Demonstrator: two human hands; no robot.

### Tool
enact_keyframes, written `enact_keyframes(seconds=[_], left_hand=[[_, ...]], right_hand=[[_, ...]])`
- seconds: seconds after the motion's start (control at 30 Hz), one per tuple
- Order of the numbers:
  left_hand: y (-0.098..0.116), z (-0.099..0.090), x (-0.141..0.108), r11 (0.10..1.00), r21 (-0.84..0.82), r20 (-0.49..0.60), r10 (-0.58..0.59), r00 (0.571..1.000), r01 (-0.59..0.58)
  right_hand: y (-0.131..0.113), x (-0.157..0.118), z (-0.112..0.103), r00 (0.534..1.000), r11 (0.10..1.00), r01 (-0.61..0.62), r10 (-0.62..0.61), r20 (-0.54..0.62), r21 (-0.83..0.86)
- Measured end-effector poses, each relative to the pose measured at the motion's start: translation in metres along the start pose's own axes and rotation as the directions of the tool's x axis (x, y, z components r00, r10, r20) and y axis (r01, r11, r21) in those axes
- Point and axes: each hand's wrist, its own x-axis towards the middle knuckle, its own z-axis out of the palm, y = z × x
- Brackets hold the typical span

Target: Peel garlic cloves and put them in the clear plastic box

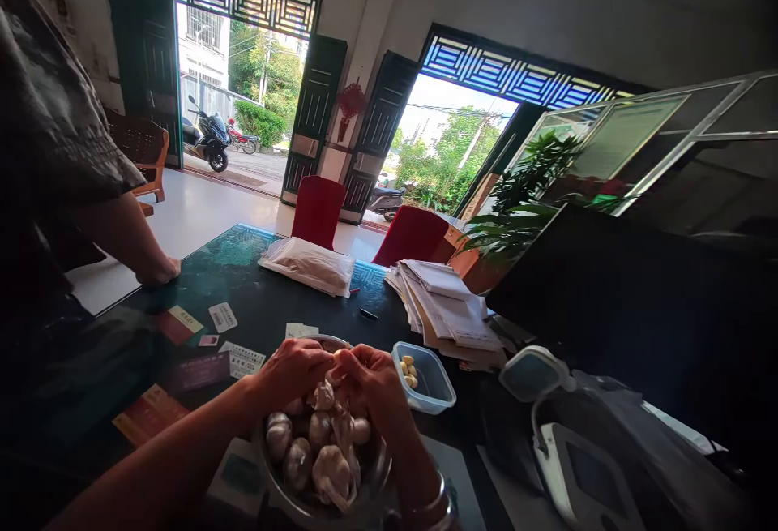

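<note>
A round metal bowl (382,470) on the dark table holds several whole garlic bulbs (331,470) and loose papery skins. Over its far part, my left hand (296,369) and my right hand (372,377) meet, fingertips pinched together on a small pale garlic clove (339,355). The clove is mostly covered by the fingers. Just right of my right hand sits a clear plastic container (436,381) with several peeled cloves (409,370) at its left side.
Cards (243,359) lie left of the bowl. Beyond are a plastic-wrapped packet (309,263) and stacked papers (446,304). A dark monitor (608,304) and a white device (583,474) stand right. Another person's hand (159,270) rests on the table's left edge.
</note>
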Motion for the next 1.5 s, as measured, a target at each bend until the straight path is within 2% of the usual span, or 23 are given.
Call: enact_keyframes(seconds=[0.37, 0.63, 0.8, 1.07, 1.2, 1.33, 1.5], left_hand=[[0.0001, 0.0011, -0.0005, 0.993, 0.058, 0.001, 0.098, 0.995, -0.098], [-0.0039, 0.0035, -0.0016, 0.992, 0.116, -0.046, 0.05, 0.998, -0.044], [-0.0062, 0.0046, -0.0015, 0.986, 0.161, -0.033, -0.03, 0.999, 0.035], [0.0027, -0.0041, 0.0011, 0.99, 0.032, 0.027, -0.139, 0.99, 0.138], [0.001, -0.0002, 0.0001, 0.996, 0.024, -0.015, -0.086, 0.996, 0.086], [-0.0029, 0.0047, -0.002, 0.999, 0.05, -0.082, -0.011, 0.997, 0.015], [-0.0031, 0.004, -0.003, 0.998, 0.065, -0.085, 0.02, 0.996, -0.014]], right_hand=[[0.003, 0.0006, 0.0022, 1.0, 0.999, -0.028, 0.028, 0.012, 0.03], [0.0011, 0.0009, 0.0023, 0.997, 0.997, -0.076, 0.076, 0.003, 0.021], [-0.0009, 0.0015, 0.0009, 0.997, 0.997, -0.074, 0.074, -0.008, 0.028], [-0.0014, 0.0028, 0.0002, 0.996, 0.996, -0.083, 0.083, -0.025, 0.037], [0.0004, 0.0039, 0.0001, 0.997, 0.997, -0.073, 0.073, 0.004, 0.038], [0.0032, 0.0044, -0.0003, 0.992, 0.991, -0.119, 0.117, 0.036, 0.054], [0.0028, 0.004, 0.0001, 0.994, 0.994, -0.104, 0.103, 0.04, 0.032]])
